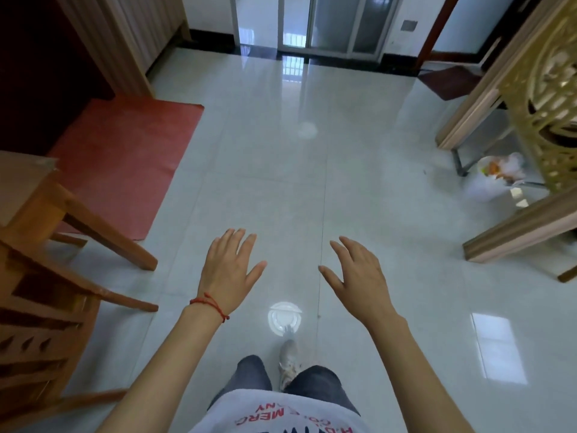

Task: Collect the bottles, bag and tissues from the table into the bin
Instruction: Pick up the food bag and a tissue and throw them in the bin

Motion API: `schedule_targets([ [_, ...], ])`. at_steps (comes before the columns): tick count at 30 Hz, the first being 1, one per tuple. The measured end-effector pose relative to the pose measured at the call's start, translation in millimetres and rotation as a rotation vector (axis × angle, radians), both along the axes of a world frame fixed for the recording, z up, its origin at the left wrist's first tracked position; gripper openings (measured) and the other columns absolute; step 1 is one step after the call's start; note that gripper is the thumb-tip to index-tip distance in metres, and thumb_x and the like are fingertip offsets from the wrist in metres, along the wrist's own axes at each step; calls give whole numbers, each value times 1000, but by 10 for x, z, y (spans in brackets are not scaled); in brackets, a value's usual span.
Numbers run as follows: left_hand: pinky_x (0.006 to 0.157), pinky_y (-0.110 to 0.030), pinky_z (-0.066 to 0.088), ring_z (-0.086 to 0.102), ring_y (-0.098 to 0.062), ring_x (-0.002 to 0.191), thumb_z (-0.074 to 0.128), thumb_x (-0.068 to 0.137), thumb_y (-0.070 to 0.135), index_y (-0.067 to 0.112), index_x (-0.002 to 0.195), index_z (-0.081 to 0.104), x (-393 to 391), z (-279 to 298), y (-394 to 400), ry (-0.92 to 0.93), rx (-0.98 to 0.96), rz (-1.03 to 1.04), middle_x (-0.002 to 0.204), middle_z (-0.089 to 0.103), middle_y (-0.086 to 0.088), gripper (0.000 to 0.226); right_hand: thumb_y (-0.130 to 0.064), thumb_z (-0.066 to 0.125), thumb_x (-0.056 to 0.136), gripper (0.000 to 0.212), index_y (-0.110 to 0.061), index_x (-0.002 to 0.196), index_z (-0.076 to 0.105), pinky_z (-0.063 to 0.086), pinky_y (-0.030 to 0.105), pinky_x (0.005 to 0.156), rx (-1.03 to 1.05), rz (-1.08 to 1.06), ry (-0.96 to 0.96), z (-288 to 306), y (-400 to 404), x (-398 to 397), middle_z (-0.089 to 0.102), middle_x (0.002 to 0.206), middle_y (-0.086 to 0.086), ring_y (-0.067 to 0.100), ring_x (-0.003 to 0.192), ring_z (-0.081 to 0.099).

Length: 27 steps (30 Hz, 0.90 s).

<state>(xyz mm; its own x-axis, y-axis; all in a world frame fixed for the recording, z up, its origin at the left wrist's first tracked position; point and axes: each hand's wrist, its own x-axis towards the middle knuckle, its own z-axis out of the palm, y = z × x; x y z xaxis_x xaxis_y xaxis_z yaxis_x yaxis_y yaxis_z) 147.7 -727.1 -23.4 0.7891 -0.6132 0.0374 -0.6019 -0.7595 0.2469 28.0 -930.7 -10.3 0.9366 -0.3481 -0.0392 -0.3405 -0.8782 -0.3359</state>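
Observation:
My left hand (229,270) and my right hand (356,276) are stretched out in front of me over the pale tiled floor, palms down, fingers straight and spread, holding nothing. A bin lined with a white plastic bag (496,176) stands on the floor at the right, beside the carved gold panel, with orange and white rubbish showing in it. No bottles or tissues are in view. A corner of a wooden table (25,182) shows at the left edge.
Wooden chairs (46,323) crowd the left side. A red mat (125,157) lies on the floor beyond them. A gold carved screen (549,114) and wooden furniture (515,232) stand at the right. Sliding glass doors (312,23) are at the far end.

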Motion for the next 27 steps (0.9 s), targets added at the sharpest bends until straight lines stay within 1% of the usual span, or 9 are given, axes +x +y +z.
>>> schedule_targets([
  [4, 90, -56, 45, 57, -42, 110, 35, 84, 45, 1, 117, 57, 476, -12, -287, 37, -8, 34, 117, 61, -23, 60, -40, 51, 91, 51, -9, 131, 46, 28, 43, 108, 14, 30, 32, 65, -339, 566, 45, 140, 14, 31, 129, 41],
  [7, 92, -55, 45, 55, -42, 113, 34, 84, 47, 1, 118, 56, 887, -43, -473, 59, 0, 54, 119, 60, -23, 61, -45, 45, 91, 54, -11, 134, 43, 25, 41, 110, 20, 48, 49, 55, -548, 999, 42, 143, 12, 29, 132, 37],
  [12, 91, -54, 44, 56, -42, 112, 35, 83, 46, 2, 116, 57, 1731, -109, -771, 45, -8, 81, 118, 61, -23, 60, -55, 28, 86, 65, -10, 128, 49, 33, 44, 105, 2, 55, 39, -41, -826, 1855, 49, 136, 14, 32, 126, 45],
  [13, 91, -54, 44, 56, -42, 112, 36, 83, 46, 2, 116, 57, 1920, -116, -816, 44, -9, 89, 118, 61, -22, 59, -55, 28, 86, 65, -10, 128, 49, 33, 44, 105, 0, 61, 30, -36, -866, 2057, 49, 136, 14, 32, 125, 46],
  [17, 95, -54, 42, 53, -42, 115, 45, 82, 43, 2, 119, 56, 2645, -119, -934, 53, -30, 134, 122, 59, -23, 57, -52, 38, 91, 59, -11, 133, 44, 26, 41, 110, -4, 123, 58, 3, -1006, 2885, 42, 142, 12, 30, 131, 38],
  [20, 97, -53, 40, 51, -41, 118, 38, 84, 47, 2, 121, 54, 3103, -61, -982, 61, -38, 152, 124, 57, -22, 61, -54, 33, 89, 62, -11, 132, 45, 27, 41, 109, -14, 140, 43, 74, -1065, 3436, 44, 141, 12, 31, 130, 40],
  [22, 98, -53, 40, 51, -41, 118, 33, 83, 48, 3, 121, 54, 3379, -36, -998, 61, -37, 167, 125, 57, -22, 63, -56, 26, 86, 67, -11, 130, 47, 29, 41, 107, -19, 159, 33, 81, -1084, 3741, 46, 139, 13, 32, 127, 43],
  [24, 97, -53, 40, 51, -41, 118, 32, 83, 48, 3, 120, 55, 3617, -23, -997, 56, -32, 196, 124, 58, -22, 62, -57, 23, 84, 69, -11, 130, 47, 30, 41, 107, -18, 182, 39, 73, -1105, 4010, 47, 139, 13, 31, 127, 43],
  [27, 94, -54, 42, 54, -40, 115, 34, 83, 46, 3, 118, 57, 3936, -32, -970, 47, -22, 256, 121, 60, -22, 60, -58, 23, 85, 69, -12, 132, 45, 27, 40, 109, -21, 246, 51, 68, -1119, 4425, 44, 141, 11, 30, 130, 40],
])
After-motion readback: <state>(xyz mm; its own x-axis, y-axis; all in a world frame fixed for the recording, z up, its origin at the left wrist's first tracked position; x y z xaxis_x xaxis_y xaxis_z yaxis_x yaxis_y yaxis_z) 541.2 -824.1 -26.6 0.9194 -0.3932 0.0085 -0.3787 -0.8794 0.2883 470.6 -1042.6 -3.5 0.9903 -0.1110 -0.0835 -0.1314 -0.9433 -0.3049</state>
